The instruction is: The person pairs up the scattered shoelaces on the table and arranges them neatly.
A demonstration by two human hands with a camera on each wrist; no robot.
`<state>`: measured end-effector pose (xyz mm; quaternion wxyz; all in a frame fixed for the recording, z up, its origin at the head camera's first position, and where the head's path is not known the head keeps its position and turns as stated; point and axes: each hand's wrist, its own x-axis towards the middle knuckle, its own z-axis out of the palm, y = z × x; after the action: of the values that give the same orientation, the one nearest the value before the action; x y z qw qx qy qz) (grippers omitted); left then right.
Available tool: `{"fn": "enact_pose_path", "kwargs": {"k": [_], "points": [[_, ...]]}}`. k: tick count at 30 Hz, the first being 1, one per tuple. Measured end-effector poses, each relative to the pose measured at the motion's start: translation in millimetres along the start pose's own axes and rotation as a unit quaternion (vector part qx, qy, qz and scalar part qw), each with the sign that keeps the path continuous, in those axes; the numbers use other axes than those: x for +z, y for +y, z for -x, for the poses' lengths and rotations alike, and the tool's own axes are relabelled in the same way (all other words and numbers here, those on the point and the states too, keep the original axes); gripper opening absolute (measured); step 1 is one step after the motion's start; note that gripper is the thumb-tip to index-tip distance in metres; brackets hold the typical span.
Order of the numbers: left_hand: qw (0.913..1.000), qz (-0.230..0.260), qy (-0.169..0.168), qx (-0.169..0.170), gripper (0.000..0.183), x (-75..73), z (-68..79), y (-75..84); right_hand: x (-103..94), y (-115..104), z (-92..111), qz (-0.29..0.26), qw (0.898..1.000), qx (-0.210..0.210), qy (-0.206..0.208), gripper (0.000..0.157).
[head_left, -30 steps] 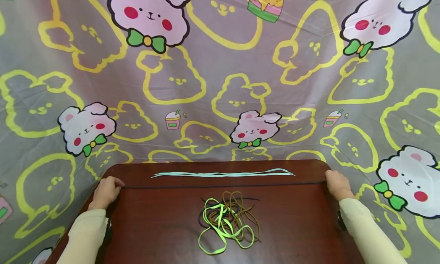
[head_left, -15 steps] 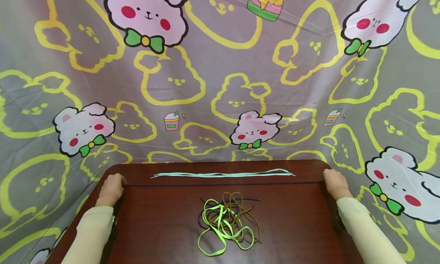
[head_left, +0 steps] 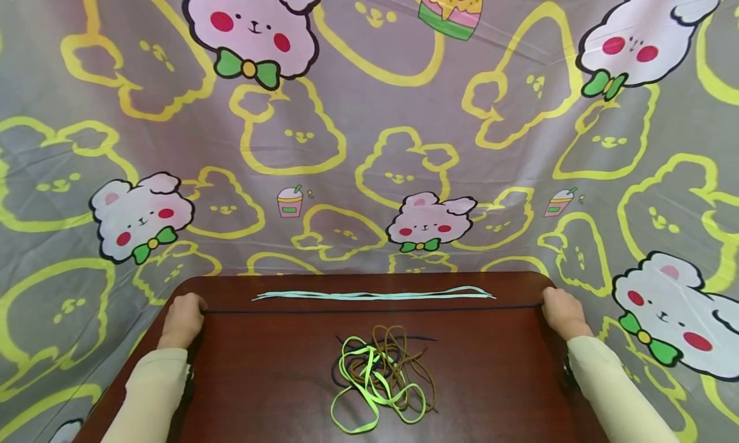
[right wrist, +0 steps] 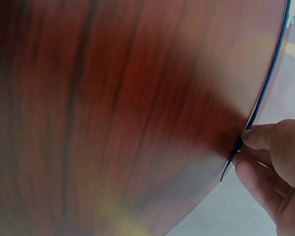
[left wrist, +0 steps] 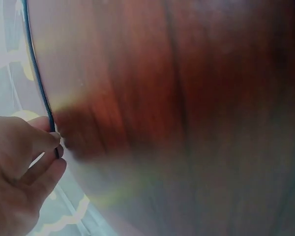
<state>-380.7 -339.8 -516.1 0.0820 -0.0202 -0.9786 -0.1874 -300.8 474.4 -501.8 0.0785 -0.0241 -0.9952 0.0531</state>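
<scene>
A dark shoelace [head_left: 369, 311] stretches straight across the far part of the table between both hands. My left hand [head_left: 183, 318] pinches one end at the table's left edge; in the left wrist view the thumb and fingers grip the dark lace [left wrist: 38, 81] close to its tip. At the right edge my right hand [head_left: 562, 311] pinches the other end, and in the right wrist view a short tip of the lace [right wrist: 268, 78] sticks out below the fingers. Beyond the taut lace lie pale mint laces [head_left: 375, 295], laid out lengthwise and parallel to it.
Nearer the front, a loose tangle holds a neon yellow-green lace [head_left: 369, 392], a brown lace [head_left: 430, 376] and a dark lace [head_left: 335, 366]. The brown wooden table [head_left: 260, 379] has rounded far corners. A patterned cloth [head_left: 358, 109] hangs behind and on both sides.
My left hand has turned and shifted slightly while holding its end of the dark lace. The right hand has moved a little to the left. Mint laces and tangle stay put.
</scene>
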Motion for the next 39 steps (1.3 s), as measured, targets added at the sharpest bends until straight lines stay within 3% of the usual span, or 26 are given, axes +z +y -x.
{"fn": "enact_pose_path", "kwargs": {"k": [7,13,18,22,26,31,34,39], "points": [[0.9999,-0.002,0.010,-0.003,0.021,-3.7,5.9,3.6,-3.9,-7,1,-0.014,1.000,0.010,-0.011,0.019],[1.0000,-0.006,-0.003,0.001,0.024,-5.7,10.0,2.7,-9.4,-25,2,-0.020,1.000,0.002,0.015,0.015],[0.9997,-0.017,0.005,0.020,0.022,-5.6,13.3,2.7,-13.8,-59,0,-0.034,0.998,-0.031,0.040,0.020],[0.9969,-0.018,0.046,0.061,0.018,-6.1,14.4,15.3,-20.2,-104,2,-0.055,0.995,-0.076,0.044,0.019],[0.9922,0.018,0.069,0.103,0.020,-10.5,14.3,48.9,-21.2,-157,7,-0.080,0.988,-0.135,-0.008,0.021],[0.9788,0.116,0.046,0.162,0.022,-24.4,19.5,112.4,-10.9,-215,11,-0.133,0.965,-0.196,-0.109,0.026],[0.9666,0.171,0.025,0.189,0.022,-31.7,27.0,150.7,-0.3,-238,13,-0.151,0.960,-0.196,-0.135,0.026],[0.9477,0.253,0.018,0.194,0.019,-34.9,43.2,205.7,14.7,-261,16,-0.163,0.966,-0.137,-0.145,0.011]]}}
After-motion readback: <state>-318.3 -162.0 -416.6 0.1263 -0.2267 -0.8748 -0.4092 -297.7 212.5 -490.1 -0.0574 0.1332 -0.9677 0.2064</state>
